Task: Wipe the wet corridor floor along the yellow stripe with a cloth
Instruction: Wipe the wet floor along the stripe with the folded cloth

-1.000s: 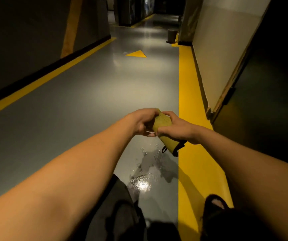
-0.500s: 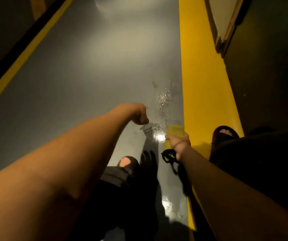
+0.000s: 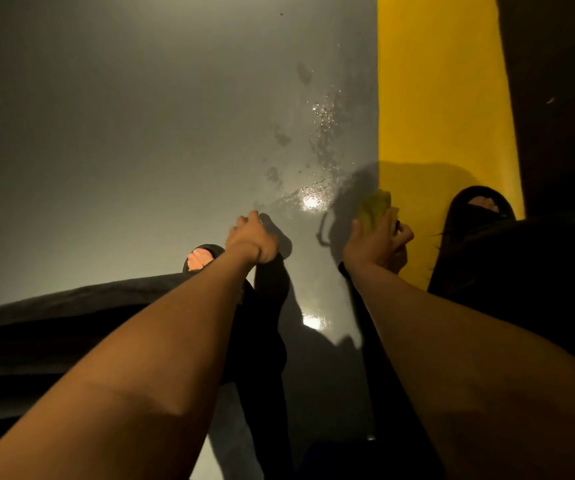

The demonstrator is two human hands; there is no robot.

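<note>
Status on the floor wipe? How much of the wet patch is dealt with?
Done: little visible; the person is crouched with the cloth gripped in the right hand, low at the grey floor's edge by the yellow stripe. In hand: bringing the cloth to the water. Left: the wet patch, droplets and glare, lies unwiped ahead. The left hand is curled, holding nothing.

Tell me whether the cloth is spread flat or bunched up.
Bunched up. The cloth shows as a crumpled yellow-green wad gripped in the right hand, above the edge of the yellow stripe.
</note>
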